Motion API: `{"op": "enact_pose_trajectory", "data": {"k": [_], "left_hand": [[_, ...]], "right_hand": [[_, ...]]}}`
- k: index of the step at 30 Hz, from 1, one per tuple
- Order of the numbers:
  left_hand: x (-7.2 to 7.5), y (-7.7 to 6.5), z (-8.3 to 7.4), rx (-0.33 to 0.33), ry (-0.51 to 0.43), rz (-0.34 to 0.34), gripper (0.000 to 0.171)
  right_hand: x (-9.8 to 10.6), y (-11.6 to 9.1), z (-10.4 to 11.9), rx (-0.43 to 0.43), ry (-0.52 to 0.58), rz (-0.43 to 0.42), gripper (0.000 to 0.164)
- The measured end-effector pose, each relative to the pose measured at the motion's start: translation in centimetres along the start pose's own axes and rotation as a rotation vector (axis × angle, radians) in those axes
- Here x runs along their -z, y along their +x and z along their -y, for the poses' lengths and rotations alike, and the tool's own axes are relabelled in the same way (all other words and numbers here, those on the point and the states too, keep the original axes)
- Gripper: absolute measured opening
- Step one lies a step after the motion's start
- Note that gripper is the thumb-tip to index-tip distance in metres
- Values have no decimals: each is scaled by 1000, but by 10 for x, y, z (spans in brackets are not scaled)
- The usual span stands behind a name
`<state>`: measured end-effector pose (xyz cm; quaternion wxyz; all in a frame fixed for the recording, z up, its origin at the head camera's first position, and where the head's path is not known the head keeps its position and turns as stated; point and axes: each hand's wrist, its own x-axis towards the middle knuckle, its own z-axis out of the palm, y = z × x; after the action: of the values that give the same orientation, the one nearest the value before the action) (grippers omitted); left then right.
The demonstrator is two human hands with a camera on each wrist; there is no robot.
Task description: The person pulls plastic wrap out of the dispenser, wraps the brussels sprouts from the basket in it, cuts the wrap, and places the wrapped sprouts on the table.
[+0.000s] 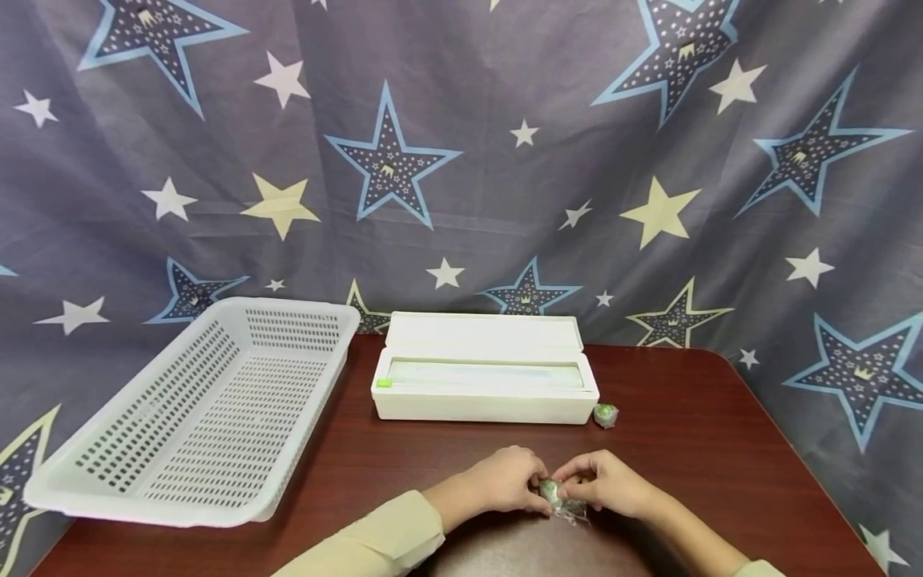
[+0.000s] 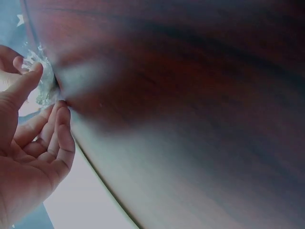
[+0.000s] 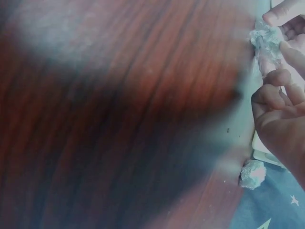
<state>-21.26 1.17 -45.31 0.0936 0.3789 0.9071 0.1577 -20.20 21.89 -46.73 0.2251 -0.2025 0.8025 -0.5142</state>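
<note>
Low over the near part of the table, my left hand and right hand meet at a small, roundish green-and-white thing wrapped in clear film. Fingers and thumbs of both hands pinch it from either side. Loose, crinkled ends of the film stick out toward me. In the left wrist view the bundle sits at my left thumb and fingertips; the right wrist view shows its shiny, creased wrapping. What lies inside the film cannot be made out. A second wrapped ball, greenish on top, rests beyond my right hand.
A long white box with its lid raised stands at the back, pale sheeting inside and a green tab at its left. To the left is a white slotted basket. A star-patterned curtain hangs behind the dark red table.
</note>
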Motion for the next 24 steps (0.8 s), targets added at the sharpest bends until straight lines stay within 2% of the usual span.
{"op": "enact_pose_trajectory", "data": {"k": [6,13,24], "left_hand": [[-2,3,0,1,10,8,25],[-2,5,1,0,-28,16,24],[-4,5,4,-6,-46,-5,24]], "right_hand": [[0,-1,-1,52,-9,35,26],[2,-1,-6,126,-110,-14,22],[0,-1,-12,172,-130,-65,21]]}}
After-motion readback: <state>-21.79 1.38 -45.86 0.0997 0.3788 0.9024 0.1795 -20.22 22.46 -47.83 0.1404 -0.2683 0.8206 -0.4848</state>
